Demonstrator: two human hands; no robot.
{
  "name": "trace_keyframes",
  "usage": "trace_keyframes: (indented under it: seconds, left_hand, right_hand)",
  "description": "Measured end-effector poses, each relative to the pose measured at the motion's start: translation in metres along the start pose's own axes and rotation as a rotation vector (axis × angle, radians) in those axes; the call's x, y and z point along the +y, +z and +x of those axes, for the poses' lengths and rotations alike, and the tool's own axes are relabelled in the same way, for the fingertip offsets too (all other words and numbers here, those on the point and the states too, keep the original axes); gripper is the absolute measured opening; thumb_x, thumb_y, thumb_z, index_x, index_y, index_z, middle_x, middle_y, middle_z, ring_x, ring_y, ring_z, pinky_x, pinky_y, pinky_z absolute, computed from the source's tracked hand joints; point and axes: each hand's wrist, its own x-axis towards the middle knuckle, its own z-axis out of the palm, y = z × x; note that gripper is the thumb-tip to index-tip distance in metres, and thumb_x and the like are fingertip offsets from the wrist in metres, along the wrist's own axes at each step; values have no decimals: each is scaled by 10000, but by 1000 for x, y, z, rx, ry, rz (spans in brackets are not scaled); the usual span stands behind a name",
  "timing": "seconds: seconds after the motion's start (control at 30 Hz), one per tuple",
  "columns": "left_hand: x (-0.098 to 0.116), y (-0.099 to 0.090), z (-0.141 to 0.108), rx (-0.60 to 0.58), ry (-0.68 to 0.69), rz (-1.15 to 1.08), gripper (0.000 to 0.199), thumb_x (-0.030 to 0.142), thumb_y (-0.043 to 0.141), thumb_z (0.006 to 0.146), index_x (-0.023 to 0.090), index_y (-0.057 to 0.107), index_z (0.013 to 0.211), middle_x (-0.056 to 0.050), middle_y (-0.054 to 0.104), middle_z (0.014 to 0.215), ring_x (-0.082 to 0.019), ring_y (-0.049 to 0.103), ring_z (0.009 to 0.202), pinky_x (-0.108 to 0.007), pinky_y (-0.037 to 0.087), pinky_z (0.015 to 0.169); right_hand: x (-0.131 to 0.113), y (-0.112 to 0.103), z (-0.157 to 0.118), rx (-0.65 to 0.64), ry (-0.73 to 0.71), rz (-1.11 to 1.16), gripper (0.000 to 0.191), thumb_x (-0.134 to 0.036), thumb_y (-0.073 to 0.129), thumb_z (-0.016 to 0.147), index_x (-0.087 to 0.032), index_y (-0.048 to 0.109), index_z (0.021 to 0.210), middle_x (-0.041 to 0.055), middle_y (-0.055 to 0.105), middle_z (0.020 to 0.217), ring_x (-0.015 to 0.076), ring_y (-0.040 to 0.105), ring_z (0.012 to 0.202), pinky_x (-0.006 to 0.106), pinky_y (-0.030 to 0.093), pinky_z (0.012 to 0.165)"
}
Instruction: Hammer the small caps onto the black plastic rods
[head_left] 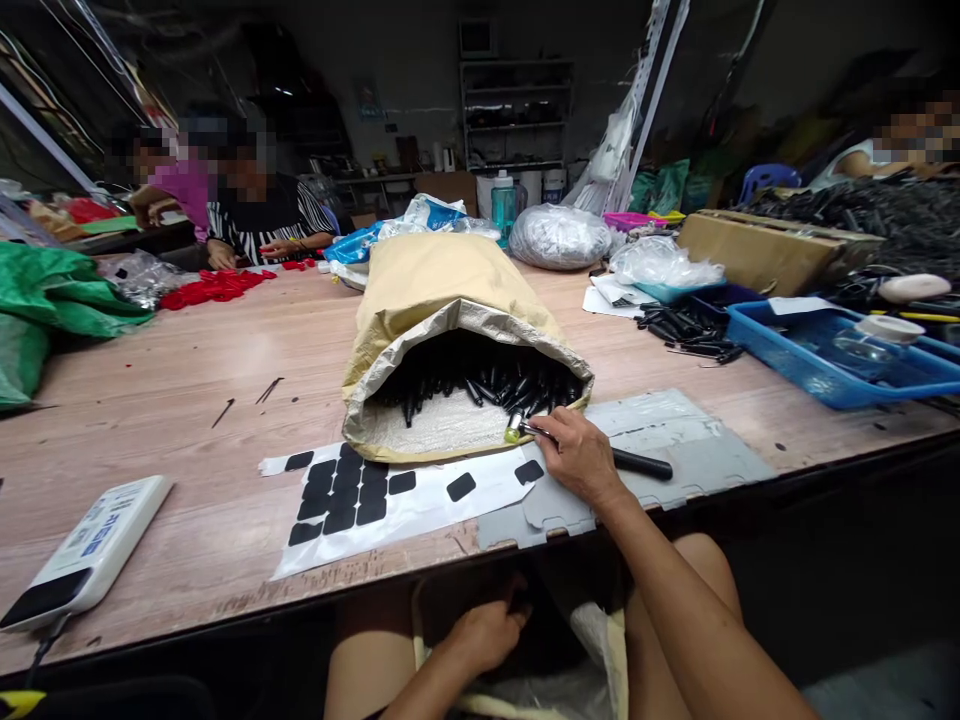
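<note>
My right hand [574, 452] is closed round a small hammer [645, 463] at the mouth of a tan woven sack [450, 270]. The hammer has a metal head with a yellow-green face and a black grip. Inside the sack lie many slim black pieces [495, 385]. Below the table edge, my left hand [487, 632] is curled above a second sack [616, 650] between my knees. Whatever its fingers hold is lost in the dark. A white sheet with black rounded stickers [343, 497] lies in front of the first sack, partly under it.
A grey board [675, 430] lies under the hammer's grip. To the right are a blue tray [817, 370] and loose black pieces [686, 328]. A white power bank [105, 540] with a cable sits left. Co-workers sit across the table, near red pieces [214, 288].
</note>
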Motion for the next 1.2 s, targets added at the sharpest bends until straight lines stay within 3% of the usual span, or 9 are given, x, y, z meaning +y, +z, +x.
trace_keyframes:
  seconds: [0.13, 0.23, 0.3, 0.47, 0.57, 0.83, 0.93, 1.07, 1.2]
  left_hand:
    - [32, -17, -24, 8, 241, 11, 436, 413, 545, 898, 230, 669, 1273, -91, 750, 1116, -273, 677, 1025, -341, 494, 882]
    - [63, -64, -52, -57, 460, -121, 283, 385, 560, 892, 223, 748, 1029, -18, 737, 834, -175, 646, 748, -243, 471, 665]
    - [74, -109, -59, 82, 518, -235, 320, 427, 519, 930, 194, 737, 959, -23, 720, 824, -166, 635, 760, -239, 478, 687]
    - [60, -217, -22, 1024, 22, 41, 340, 423, 506, 930, 172, 729, 988, -107, 741, 909, -253, 671, 824, -335, 483, 708]
    - [47, -246, 9, 1108, -312, 193, 329, 383, 534, 902, 137, 741, 976, -213, 736, 1020, -361, 685, 963, -425, 496, 773]
    - [41, -231, 7, 1083, -279, 227, 285, 387, 565, 870, 191, 706, 1020, -186, 725, 1076, -379, 678, 985, -439, 491, 759]
    - [44, -210, -14, 1163, -47, 239, 239, 381, 567, 885, 211, 672, 1017, -103, 719, 1010, -295, 665, 912, -370, 472, 729]
    - [50, -170, -22, 915, 313, 65, 157, 355, 623, 859, 238, 669, 953, -9, 681, 877, -178, 603, 725, -289, 440, 652]
    - [49, -140, -10, 828, 449, 23, 115, 281, 651, 833, 227, 675, 932, -7, 645, 878, -177, 591, 804, -294, 446, 731]
  right_hand:
    - [0, 0, 0, 6, -7, -1, 217, -214, 592, 906, -261, 707, 1084, 33, 637, 918, 204, 565, 934, 300, 429, 835]
    - [-1, 0, 0, 8, -13, -2, 219, -208, 589, 908, -258, 705, 1087, 33, 635, 918, 205, 567, 936, 302, 428, 841]
    - [-1, 0, 0, 10, -14, -6, 214, -207, 586, 909, -256, 705, 1080, 33, 633, 912, 205, 567, 931, 305, 428, 839]
    - [0, 0, 0, 8, -8, 0, 209, -213, 596, 901, -261, 707, 1071, 31, 638, 911, 200, 571, 931, 298, 431, 820]
    - [0, 0, 1, 4, -3, 4, 211, -212, 601, 896, -263, 705, 1072, 31, 641, 922, 198, 571, 942, 292, 430, 821]
    - [-1, -1, 2, -7, 5, -3, 203, -217, 588, 907, -262, 704, 1067, 31, 639, 923, 199, 569, 945, 291, 425, 818]
    - [-2, -1, 1, -2, 9, -12, 204, -216, 598, 898, -263, 706, 1063, 32, 639, 912, 201, 566, 937, 295, 423, 807]
    - [-1, 1, 1, 9, 7, -16, 199, -215, 599, 896, -265, 709, 1055, 31, 637, 902, 200, 562, 932, 299, 423, 818]
    - [0, 1, 0, 7, -6, -16, 201, -223, 595, 907, -264, 708, 1067, 33, 637, 908, 199, 559, 933, 298, 424, 826]
